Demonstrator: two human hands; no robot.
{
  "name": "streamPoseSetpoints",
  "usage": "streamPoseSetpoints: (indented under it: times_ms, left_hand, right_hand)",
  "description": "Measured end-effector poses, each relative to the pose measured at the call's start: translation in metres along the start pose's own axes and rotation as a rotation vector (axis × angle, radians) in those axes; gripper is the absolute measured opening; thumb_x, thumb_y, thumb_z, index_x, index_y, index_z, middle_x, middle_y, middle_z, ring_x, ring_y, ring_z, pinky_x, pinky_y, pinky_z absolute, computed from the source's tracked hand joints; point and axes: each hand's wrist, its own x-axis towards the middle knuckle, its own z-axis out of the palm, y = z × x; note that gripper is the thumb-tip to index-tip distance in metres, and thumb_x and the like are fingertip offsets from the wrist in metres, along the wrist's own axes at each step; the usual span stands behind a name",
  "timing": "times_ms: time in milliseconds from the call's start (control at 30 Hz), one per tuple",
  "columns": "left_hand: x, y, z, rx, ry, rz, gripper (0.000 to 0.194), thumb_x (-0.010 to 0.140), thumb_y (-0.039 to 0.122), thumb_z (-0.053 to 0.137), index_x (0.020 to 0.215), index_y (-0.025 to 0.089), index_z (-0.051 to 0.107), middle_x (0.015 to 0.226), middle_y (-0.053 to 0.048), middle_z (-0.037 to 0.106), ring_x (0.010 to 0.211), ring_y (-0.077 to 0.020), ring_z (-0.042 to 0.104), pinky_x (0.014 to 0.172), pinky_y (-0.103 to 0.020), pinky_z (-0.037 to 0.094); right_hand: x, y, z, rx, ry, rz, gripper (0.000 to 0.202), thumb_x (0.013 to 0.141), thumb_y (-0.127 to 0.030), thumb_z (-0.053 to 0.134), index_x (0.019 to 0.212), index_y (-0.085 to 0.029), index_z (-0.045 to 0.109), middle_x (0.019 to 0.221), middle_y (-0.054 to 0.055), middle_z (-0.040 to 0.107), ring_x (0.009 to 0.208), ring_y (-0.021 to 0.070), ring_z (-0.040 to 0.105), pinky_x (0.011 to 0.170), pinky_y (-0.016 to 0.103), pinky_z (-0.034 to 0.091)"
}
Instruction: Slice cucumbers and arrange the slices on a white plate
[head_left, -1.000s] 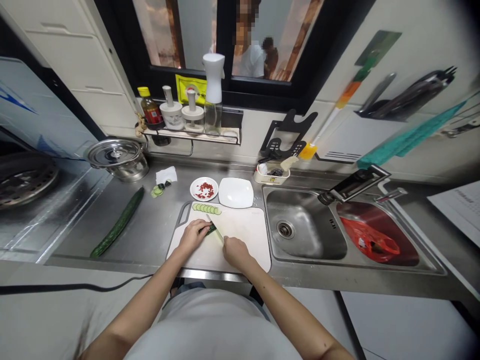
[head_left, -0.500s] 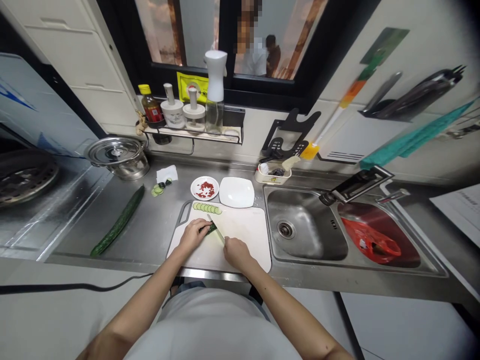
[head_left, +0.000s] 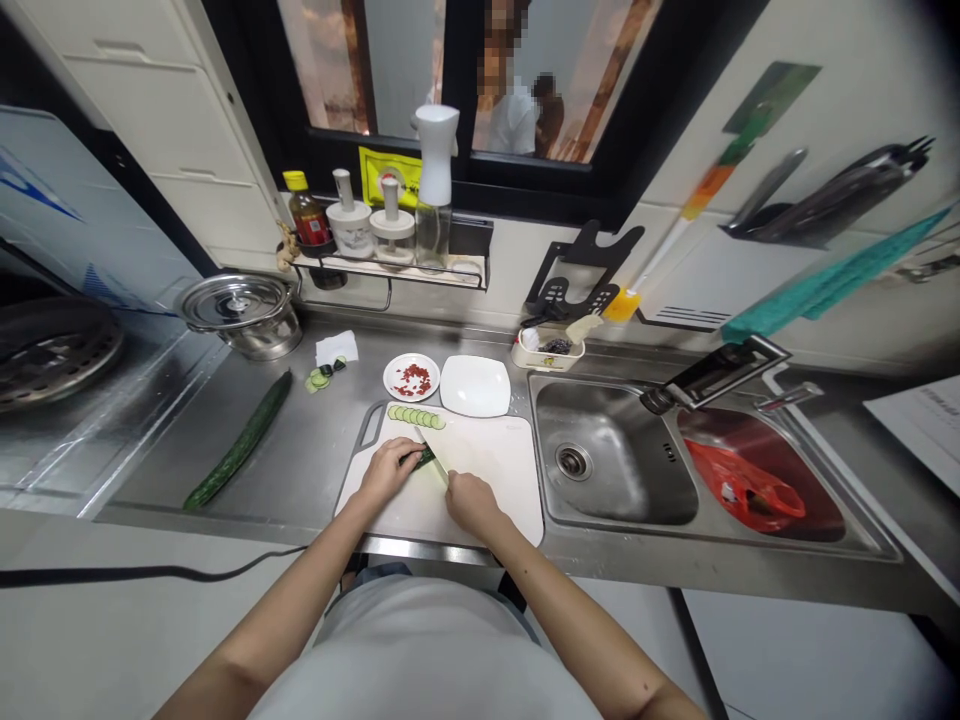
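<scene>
Steel counter (head_left: 311,450) below window (head_left: 465,80), cutting board (head_left: 495,460) beside sink (head_left: 619,490).

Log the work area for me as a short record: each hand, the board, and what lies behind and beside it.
Left hand: holds cucumber piece
Right hand: holds knife, blade beside that piece
Cutting board: row of cucumber slices near far edge
Behind board: round plate with red bits; squarish white plate
Left of board: long cucumber
Right of board: sink, red bag in right basin
</scene>
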Motion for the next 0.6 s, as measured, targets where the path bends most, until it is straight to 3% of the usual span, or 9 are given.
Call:
streamPoseSetpoints:
  times_ms: [600]
  left_hand:
    - [0.0003, 0.0028, -0.0017, -0.014, -0.011, -0.017, 0.023, 0.090, 0.030, 0.052, 0.099, 0.023, 0.072, 0.099, -0.005, 0.071, 0.094, -0.0185, 0.062, 0.087, -0.034, 0.048]
  right_hand:
    - [0.0042, 0.0006, 0.0024, -0.006, -0.004, -0.005, 0.029, 0.089, -0.013, 0.036, 0.107, -0.012, 0.060, 0.099, 0.015, 0.068, 0.094, 0.0215, 0.065, 0.075, 0.028, 0.046]
